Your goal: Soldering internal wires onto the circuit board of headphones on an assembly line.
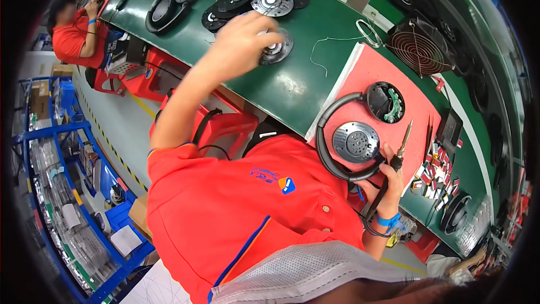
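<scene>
My left hand point(239, 45) is at the far side of the bench, fingers bent over the edge of a round grey speaker plate point(279, 53). The hand covers part of that plate. In my right hand point(389, 183) is a soldering iron point(400, 155), its metal tip pointing away from me. That hand is also beside the black headband point(322, 152) of a pair of headphones lying on a pink mat. One ear cup point(385, 102) is uncovered, with a green circuit board and wires showing. A silver-grey speaker plate point(356, 142) with small holes lies inside the headband's curve.
More speaker plates point(274, 0) are piled beyond my left hand. Assembled headphones point(169, 8) lie farther left. A fan with a round grille point(421, 53) stands behind the pink mat point(374, 65). Small red-and-white parts point(434, 177) are heaped to the right. Another person point(79, 39) works at the far left.
</scene>
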Motion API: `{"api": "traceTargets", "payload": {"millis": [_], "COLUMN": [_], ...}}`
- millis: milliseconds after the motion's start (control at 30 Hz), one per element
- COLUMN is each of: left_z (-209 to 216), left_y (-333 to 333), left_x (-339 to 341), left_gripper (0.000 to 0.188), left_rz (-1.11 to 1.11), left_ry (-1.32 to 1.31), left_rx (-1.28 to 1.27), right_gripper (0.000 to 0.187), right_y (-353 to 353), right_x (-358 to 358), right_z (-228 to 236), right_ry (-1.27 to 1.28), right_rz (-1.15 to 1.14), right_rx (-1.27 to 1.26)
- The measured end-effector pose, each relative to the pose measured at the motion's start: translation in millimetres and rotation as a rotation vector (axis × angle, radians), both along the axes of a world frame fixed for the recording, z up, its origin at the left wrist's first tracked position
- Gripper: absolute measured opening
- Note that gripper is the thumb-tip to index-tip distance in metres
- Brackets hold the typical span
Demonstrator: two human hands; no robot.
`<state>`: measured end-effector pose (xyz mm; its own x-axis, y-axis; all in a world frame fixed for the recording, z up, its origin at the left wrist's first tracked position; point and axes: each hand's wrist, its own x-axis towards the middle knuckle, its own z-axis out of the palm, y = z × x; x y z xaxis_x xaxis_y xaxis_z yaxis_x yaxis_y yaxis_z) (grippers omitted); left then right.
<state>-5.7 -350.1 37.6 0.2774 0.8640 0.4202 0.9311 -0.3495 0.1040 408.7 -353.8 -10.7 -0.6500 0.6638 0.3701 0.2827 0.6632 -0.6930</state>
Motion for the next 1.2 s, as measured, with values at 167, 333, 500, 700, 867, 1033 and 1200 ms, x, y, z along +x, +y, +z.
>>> {"api": "traceTargets", "payload": {"millis": [167, 333, 500, 700, 867, 1033, 1200], "left_z": [-9.5, -18.3, 5.6, 21.4, 19.3, 24.1, 20.0], "left_y": [-31.0, 19.6, 50.5, 70.2, 78.1, 83.1, 85.0], "left_x": [-27.5, -6.8, 35.9, 108.3, 151.1, 165.8, 167.5], "left_gripper": [0.027, 0.011, 0.006, 0.009, 0.011, 0.013, 0.013], "left_rz": [-0.153, -0.286, -0.324, -0.386, -0.44, -0.431, -0.377], "left_ry": [0.032, -0.373, -0.919, -1.152, -1.231, -1.2, -1.173], "left_rx": [-0.147, -0.113, -0.537, -1.208, -1.431, -1.396, -1.409], "right_gripper": [0.068, 0.065, 0.061, 0.046, 0.033, 0.032, 0.032], "right_y": [3.5, 48.1, 80.1, 63.2, 60.1, 67.0, 70.3], "right_x": [4.4, -14.1, -51.1, -41.3, -52.0, -51.5, -47.0], "right_z": [6.2, 26.3, 25.6, 23.9, 33.0, 40.9, 35.0], "right_ry": [-0.02, -0.119, -0.119, -0.16, 0.379, 0.482, 0.5], "right_rz": [-0.006, -0.138, -0.09, -0.079, -0.228, -0.258, -0.323], "right_rx": [0.038, 0.093, 0.097, 0.139, -0.018, -0.132, -0.159]}}
